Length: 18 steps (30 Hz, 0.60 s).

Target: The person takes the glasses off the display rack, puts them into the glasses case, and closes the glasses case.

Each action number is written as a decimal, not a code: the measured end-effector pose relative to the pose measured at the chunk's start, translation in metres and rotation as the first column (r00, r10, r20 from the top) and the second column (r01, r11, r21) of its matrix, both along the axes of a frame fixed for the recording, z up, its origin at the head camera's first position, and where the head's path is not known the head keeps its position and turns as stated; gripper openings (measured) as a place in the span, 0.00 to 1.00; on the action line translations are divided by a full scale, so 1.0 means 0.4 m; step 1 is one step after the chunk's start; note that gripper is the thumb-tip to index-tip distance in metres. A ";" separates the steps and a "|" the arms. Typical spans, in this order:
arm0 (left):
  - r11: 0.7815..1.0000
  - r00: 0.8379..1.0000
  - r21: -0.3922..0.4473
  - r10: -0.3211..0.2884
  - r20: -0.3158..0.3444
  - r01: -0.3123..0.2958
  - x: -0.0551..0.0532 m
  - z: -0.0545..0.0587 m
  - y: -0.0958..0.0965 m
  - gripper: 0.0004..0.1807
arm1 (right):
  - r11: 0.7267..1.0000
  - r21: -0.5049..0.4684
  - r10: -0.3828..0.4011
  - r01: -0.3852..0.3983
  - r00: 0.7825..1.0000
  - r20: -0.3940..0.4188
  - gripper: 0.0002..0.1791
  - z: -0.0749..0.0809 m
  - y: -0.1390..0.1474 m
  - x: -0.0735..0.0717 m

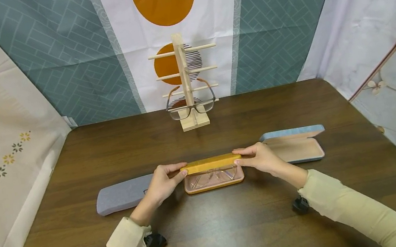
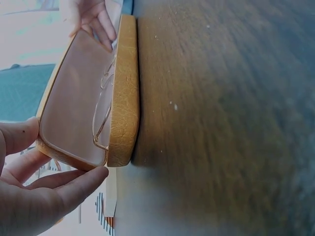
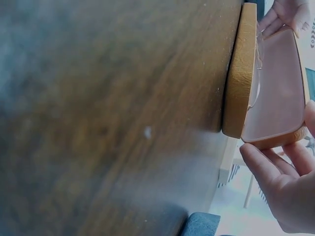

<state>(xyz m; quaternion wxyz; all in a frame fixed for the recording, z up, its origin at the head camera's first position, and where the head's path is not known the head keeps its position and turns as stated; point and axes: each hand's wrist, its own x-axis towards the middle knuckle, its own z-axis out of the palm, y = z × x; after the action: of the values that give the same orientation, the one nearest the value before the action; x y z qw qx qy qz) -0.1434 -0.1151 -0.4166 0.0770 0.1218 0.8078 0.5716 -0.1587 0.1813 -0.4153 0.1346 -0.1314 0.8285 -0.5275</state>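
Observation:
A mustard-yellow glasses case [image 1: 211, 164] lies partly raised at the lid on the table, with its pink lining showing. Thin gold-rimmed glasses [image 1: 226, 174] lie folded in its bottom half. My left hand [image 1: 164, 183] pinches the left end of the lid, thumb at the front edge and fingers behind. At the right end, my right hand [image 1: 260, 158] grips the lid in the same way. Both wrist views show the lid [image 2: 74, 103] tilted over the base [image 3: 239, 78], which rests on the wood.
A grey glasses case [image 1: 123, 194] lies closed beyond my left hand. To the right stands a blue case [image 1: 294, 149] with its lid up. Behind, a wooden display rack [image 1: 183, 69] carries dark-framed glasses [image 1: 179, 113] near the table's back edge.

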 end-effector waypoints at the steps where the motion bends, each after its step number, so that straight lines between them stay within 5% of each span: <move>1: 1.000 1.000 0.002 -0.001 0.000 0.001 0.000 -0.001 -0.001 0.15 | 1.000 -0.007 -0.004 0.004 1.000 0.010 0.25 0.001 -0.001 0.001; 18: 1.000 0.999 -0.015 -0.021 -0.027 0.021 0.004 -0.007 -0.007 0.15 | 0.999 -0.026 0.023 -0.022 1.000 0.020 0.25 0.005 0.001 0.003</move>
<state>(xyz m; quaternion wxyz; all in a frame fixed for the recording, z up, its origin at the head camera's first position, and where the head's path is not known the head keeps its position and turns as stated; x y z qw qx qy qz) -0.1417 -0.1179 -0.4194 0.0729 0.1374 0.8116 0.5632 -0.1575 0.1818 -0.4133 0.1471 -0.1372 0.8188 -0.5377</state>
